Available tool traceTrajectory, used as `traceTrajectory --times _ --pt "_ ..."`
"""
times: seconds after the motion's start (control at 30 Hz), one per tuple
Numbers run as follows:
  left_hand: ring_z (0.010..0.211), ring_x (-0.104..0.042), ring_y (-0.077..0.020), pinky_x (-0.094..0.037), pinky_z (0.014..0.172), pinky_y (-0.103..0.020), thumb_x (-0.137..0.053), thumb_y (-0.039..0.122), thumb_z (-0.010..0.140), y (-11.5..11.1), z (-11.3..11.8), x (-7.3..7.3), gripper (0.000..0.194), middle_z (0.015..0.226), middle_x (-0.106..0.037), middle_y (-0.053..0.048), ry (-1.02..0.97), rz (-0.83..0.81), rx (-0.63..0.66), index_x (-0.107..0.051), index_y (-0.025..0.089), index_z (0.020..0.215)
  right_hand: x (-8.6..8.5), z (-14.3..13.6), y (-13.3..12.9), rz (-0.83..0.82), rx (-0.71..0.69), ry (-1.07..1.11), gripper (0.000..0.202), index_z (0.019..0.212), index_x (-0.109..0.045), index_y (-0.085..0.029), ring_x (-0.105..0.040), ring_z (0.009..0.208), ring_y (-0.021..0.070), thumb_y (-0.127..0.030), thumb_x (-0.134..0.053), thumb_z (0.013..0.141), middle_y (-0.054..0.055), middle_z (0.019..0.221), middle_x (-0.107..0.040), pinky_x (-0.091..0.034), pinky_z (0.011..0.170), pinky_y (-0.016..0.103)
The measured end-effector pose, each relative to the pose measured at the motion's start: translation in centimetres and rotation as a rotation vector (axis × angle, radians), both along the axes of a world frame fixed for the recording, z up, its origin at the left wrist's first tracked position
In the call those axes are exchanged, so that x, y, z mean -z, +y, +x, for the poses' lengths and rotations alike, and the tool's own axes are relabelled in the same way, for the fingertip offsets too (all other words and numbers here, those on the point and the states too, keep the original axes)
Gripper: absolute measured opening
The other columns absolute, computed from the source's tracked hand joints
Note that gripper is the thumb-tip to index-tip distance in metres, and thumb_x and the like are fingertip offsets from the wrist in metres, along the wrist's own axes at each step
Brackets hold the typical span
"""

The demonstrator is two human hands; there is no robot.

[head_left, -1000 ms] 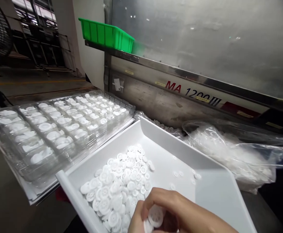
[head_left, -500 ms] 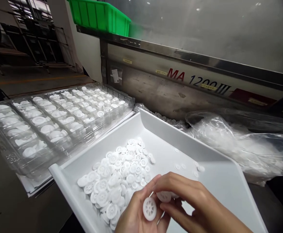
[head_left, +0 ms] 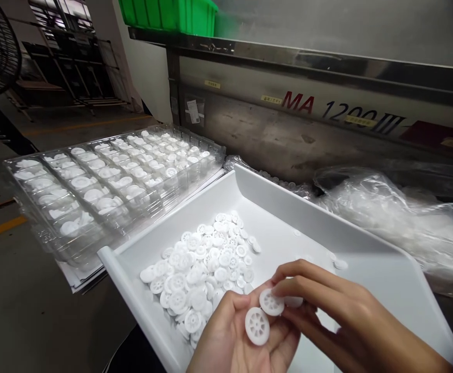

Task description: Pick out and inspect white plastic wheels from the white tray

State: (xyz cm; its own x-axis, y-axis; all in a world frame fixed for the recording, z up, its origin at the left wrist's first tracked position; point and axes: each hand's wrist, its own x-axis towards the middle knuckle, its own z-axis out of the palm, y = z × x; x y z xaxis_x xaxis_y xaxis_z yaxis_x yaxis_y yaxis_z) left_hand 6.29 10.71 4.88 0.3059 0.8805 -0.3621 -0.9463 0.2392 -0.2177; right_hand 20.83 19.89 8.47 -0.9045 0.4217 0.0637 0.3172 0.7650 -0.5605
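My left hand (head_left: 232, 339) is at the bottom centre, over the near end of a white tray (head_left: 369, 269), and pinches a white spoked plastic wheel (head_left: 257, 326) between thumb and fingers. My right hand (head_left: 338, 316) comes in from the lower right and holds a second white wheel (head_left: 271, 302) at its fingertips, just above and touching the first. A heap of several more white wheels (head_left: 205, 264) lies in the tray to the left of my hands.
A clear blister tray (head_left: 110, 181) with white parts in its pockets sits to the left on flat sheets. Clear plastic bags (head_left: 408, 223) lie at the right. Behind runs a metal machine wall marked MA 1200 (head_left: 327, 111), with a green bin (head_left: 172, 15) on top.
Both hands rose from the bottom edge into fuller view. The left hand turned palm up with one wheel showing, and the right brought a second wheel beside it. The view tilted down slightly.
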Motion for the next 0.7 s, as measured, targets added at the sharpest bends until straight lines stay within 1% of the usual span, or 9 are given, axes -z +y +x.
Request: traceTrajectory --times 0.03,0.1,0.2,0.3,0.37,0.47,0.57,0.7 --pt "0.092 -0.067 -0.0179 -0.041 0.106 -0.03 -0.048 0.015 0.087 0.0 -0.1 0.1 0.04 0.095 -0.064 -0.012 0.004 0.004 0.011 -0.053 -0.001 0.124 0.1 0.1 0.2 0.023 -0.013 -0.003 0.02 0.114 -0.05 -0.031 -0.063 0.094 0.0076 -0.016 -0.045 0.101 -0.001 0.113 -0.055 -0.051 0.077 0.013" --pt "0.095 -0.068 -0.0188 -0.04 0.107 -0.031 -0.049 0.016 0.086 -0.1 -0.2 0.2 0.049 0.102 -0.066 -0.013 0.029 0.006 0.031 -0.047 0.0 0.133 0.2 0.2 0.5 0.058 -0.016 -0.004 0.018 0.112 -0.049 -0.031 -0.062 0.095 0.0075 -0.016 -0.044 0.102 -0.001 0.111 -0.055 -0.051 0.079 0.012" --pt "0.101 -0.069 -0.0211 -0.039 0.109 -0.033 -0.05 0.019 0.087 -0.3 -0.5 0.3 0.056 0.115 -0.066 -0.015 0.057 -0.021 0.048 -0.042 0.003 0.139 0.4 0.4 0.6 0.104 0.0 0.0 0.019 0.114 -0.048 -0.032 -0.062 0.096 0.007 -0.018 -0.041 0.103 -0.001 0.109 -0.055 -0.05 0.08 0.011" --pt "0.105 -0.069 -0.0242 -0.042 0.108 -0.036 -0.056 0.021 0.085 -0.4 -0.6 0.5 0.061 0.119 -0.066 -0.016 0.04 -0.087 0.06 -0.04 0.006 0.142 0.4 0.6 0.3 0.17 -0.007 0.018 0.026 0.125 -0.046 -0.032 -0.062 0.099 0.0085 -0.018 -0.04 0.103 0.002 0.11 -0.055 -0.05 0.08 0.011" --pt "0.108 -0.068 -0.026 -0.045 0.106 -0.036 -0.058 0.02 0.083 -0.4 -0.6 0.4 0.063 0.122 -0.066 -0.017 0.022 -0.123 0.069 -0.04 0.007 0.142 0.3 0.5 0.0 0.156 0.01 0.029 0.028 0.126 -0.049 -0.031 -0.064 0.098 0.0122 -0.019 -0.043 0.101 0.003 0.111 -0.058 -0.053 0.078 0.015" --pt "0.106 -0.069 -0.027 -0.048 0.103 -0.036 -0.054 0.02 0.085 -0.4 -0.7 -0.2 0.059 0.126 -0.063 -0.02 0.025 -0.167 0.067 -0.043 0.005 0.14 0.1 0.2 -0.5 0.113 0.083 0.09 0.022 0.117 -0.061 -0.028 -0.067 0.09 0.0201 -0.029 -0.056 0.096 0.006 0.103 -0.064 -0.057 0.071 0.023" --pt "0.099 -0.071 -0.0276 -0.051 0.099 -0.038 -0.054 0.02 0.085 -0.3 -0.9 -0.9 0.055 0.123 -0.065 -0.022 0.035 -0.205 0.066 -0.047 0.004 0.137 -0.1 -0.1 -0.9 0.127 0.123 0.157 0.023 0.11 -0.067 -0.027 -0.068 0.084 0.0225 -0.04 -0.062 0.093 0.006 0.096 -0.065 -0.057 0.067 0.025" --pt "0.094 -0.073 -0.028 -0.053 0.094 -0.039 -0.055 0.016 0.082 -0.3 -0.9 -1.2 0.056 0.109 -0.07 -0.021 0.036 -0.237 0.069 -0.048 0.002 0.136 -0.1 0.0 -1.0 0.126 0.121 0.177 0.023 0.108 -0.069 -0.029 -0.068 0.083 0.0223 -0.045 -0.063 0.092 0.006 0.094 -0.065 -0.057 0.065 0.024"
